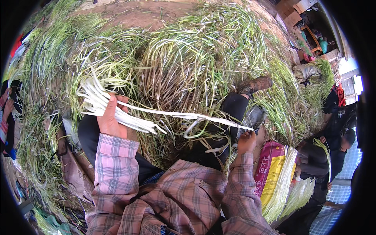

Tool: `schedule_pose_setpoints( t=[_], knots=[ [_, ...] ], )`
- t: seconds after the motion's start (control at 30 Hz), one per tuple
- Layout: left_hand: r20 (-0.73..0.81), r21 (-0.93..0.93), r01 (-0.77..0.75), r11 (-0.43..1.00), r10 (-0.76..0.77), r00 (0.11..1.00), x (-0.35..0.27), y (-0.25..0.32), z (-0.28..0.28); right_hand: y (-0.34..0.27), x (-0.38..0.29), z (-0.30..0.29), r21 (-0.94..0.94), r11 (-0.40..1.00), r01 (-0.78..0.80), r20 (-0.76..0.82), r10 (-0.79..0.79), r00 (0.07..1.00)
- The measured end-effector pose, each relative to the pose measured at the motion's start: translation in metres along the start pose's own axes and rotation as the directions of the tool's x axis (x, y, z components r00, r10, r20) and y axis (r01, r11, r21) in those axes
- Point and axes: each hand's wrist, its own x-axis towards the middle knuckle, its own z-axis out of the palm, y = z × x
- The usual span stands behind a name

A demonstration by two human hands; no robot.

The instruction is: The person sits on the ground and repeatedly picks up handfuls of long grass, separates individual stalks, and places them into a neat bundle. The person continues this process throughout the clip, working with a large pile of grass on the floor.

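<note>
My left hand (113,117) grips a bundle of long white plant stalks (95,98), thumb on top, their ends fanning out to the left and right of the fist. One longer pale stalk (176,114) stretches from this bundle across to my right hand (246,141). The fingers of my right hand are closed at that stalk's far end, over my knee. A loose, curled strip hangs from the stalk near its middle. Before me lies a heap of uncleaned plants (170,79) with green leaves and brown, dirty stems.
A purple and yellow printed sack (271,167) lies at my right, with peeled white stalks (282,182) along it. More green plants (50,58) spread at the left and back. Another person's hands (8,107) hold stalks at the far left; people in dark clothes (317,158) are at the right.
</note>
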Motion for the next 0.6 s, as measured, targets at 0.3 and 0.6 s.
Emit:
schedule_pose_setpoints(
  t=[0.3,0.6],
  knots=[
    [0.282,0.31,0.087,0.947,-0.179,0.943,-0.023,-0.035,0.011,0.083,-0.127,0.12,-0.444,0.358,0.821,0.895,0.217,0.389],
    [0.29,0.36,0.131,0.924,-0.244,0.925,-0.028,-0.024,0.0,0.088,-0.079,0.121,-0.509,0.77,0.385,0.579,-0.024,0.815]
  ],
)
